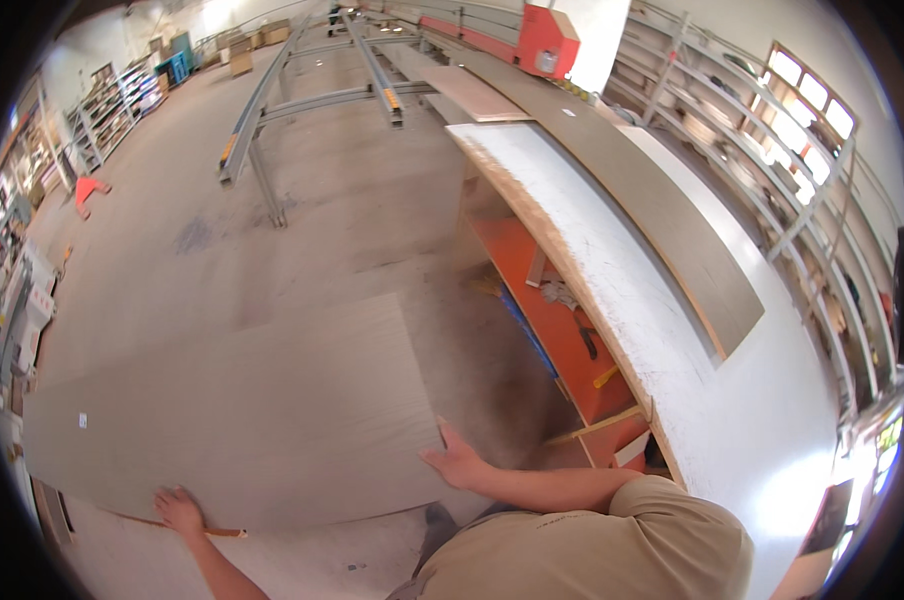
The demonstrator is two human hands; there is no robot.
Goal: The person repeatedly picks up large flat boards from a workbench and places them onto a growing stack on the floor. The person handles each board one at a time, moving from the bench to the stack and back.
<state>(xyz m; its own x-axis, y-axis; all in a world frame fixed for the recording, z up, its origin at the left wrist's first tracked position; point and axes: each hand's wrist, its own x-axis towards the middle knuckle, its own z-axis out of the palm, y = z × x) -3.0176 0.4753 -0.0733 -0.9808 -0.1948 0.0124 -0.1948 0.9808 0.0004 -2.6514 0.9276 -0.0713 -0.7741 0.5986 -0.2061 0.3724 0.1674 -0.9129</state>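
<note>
A large grey-brown wooden panel [262,410] spans the lower left, with a small white label near its left end. My left hand [179,510] grips its near edge, the fingertips lying on top of the face. At the panel's right edge, close to the near corner, my right hand [457,458] is closed round the side, with its underside fingers hidden. Below the near edge, beside my left hand, a short strip of brown edge [234,532] shows.
To my right stands a white-topped workbench [622,230] with a worn edge, bearing a long grey-brown board [652,200]. Its orange shelf [532,262] holds tools. Ahead are metal rails [262,105] on legs and a red machine housing [547,42]. A storage rack [732,120] lines the right wall.
</note>
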